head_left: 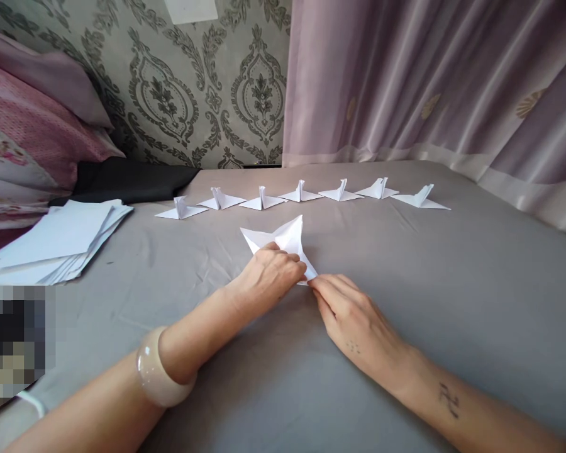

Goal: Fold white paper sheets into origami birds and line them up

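Observation:
A partly folded white paper (290, 234) with pointed corners lies in front of me on the grey sheet. My left hand (276, 270) rests over its middle, fingers curled onto the paper and hiding much of it. At the near right corner, my right hand (346, 305) pinches the paper's tip between thumb and fingers. The two hands are almost touching there. Beyond them stands a row of several folded paper birds (300, 192), each with flat wings and an upright neck.
A stack of white paper sheets (61, 236) lies at the left, beside a black cloth (127, 179). Pink patterned bedding (33, 107) is heaped behind it. Patterned wallpaper (207, 82) and a mauve curtain (405, 75) bound the grey sheet (476, 283) at the back.

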`<action>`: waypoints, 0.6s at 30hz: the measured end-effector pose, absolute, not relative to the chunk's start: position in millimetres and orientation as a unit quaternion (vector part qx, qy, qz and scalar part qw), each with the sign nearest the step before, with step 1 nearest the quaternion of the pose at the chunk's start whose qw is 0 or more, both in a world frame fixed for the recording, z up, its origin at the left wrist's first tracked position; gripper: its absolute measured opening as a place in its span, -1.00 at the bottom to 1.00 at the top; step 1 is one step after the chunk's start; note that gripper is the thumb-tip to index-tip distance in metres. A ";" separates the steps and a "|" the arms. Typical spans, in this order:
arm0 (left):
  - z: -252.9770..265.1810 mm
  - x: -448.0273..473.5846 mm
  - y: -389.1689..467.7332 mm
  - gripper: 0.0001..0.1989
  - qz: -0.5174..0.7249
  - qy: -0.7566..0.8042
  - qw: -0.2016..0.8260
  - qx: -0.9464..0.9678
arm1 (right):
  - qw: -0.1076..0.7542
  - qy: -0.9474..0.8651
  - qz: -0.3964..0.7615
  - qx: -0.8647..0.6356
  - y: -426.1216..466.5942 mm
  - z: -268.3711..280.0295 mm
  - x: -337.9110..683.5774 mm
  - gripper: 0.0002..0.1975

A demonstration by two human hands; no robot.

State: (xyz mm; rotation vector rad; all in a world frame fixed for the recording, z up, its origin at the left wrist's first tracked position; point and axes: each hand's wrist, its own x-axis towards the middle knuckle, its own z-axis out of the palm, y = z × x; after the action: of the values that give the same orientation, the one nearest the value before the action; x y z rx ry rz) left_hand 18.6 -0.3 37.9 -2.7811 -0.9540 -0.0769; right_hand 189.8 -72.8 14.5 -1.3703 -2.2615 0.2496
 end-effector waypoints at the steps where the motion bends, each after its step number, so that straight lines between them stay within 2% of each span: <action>1: 40.2 17.6 -0.2 -0.68 -0.022 -0.327 0.091 -0.940 | 0.224 -0.833 0.074 -0.500 -74.6 14.8 188.7 -0.73; 5: 58.5 6.5 1.2 -0.73 0.011 -0.357 0.005 -0.934 | 0.198 -0.853 -0.008 -0.482 -82.7 17.9 182.9 -0.77; 8: 73.0 -6.2 3.7 -0.79 0.030 -0.368 -0.054 -0.928 | 0.191 -0.855 -0.048 -0.480 -86.8 20.1 178.0 -0.73; 18: 72.8 -24.9 14.5 -0.86 0.037 -0.382 -0.090 -0.919 | 0.129 -0.856 -0.020 -0.501 -84.0 24.1 171.7 -0.61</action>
State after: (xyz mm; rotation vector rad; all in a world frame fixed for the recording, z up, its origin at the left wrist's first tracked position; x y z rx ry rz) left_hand -24.9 14.5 72.8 -3.0649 -1.2745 0.1247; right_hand 171.7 -84.0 24.1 -1.4558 -2.4878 -0.0590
